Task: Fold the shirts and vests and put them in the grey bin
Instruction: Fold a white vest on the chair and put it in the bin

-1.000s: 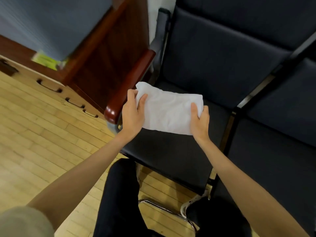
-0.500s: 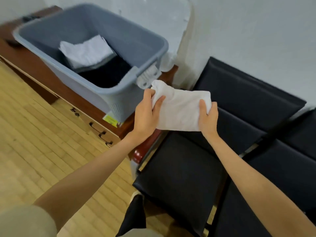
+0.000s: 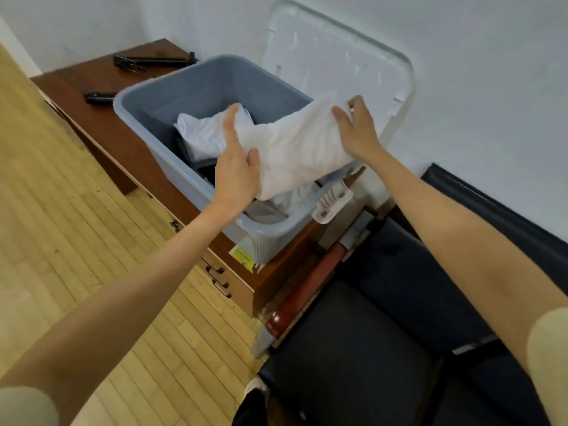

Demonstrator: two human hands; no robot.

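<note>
Head view: folded white garment [image 3: 295, 149], soft and lightly creased, is held over the open top of the grey bin [image 3: 144, 127], a rectangular smooth plastic tub with rounded corners. Left hand [image 3: 236, 167] grips the garment's near-left edge, thumb on top and fingers curled under the cloth. Right hand [image 3: 358, 130] holds the far-right edge, fingers spread on the fabric and thumb pinching it. Inside the bin lie another white folded garment [image 3: 206, 133] and dark cloth [image 3: 212, 170]. The bin rests on a reddish-brown wooden desk [image 3: 101, 127] with drawers. A translucent plastic lid [image 3: 353, 56] leans against the white wall. Dark padded seats [image 3: 384, 348] stand beside the desk.
</note>
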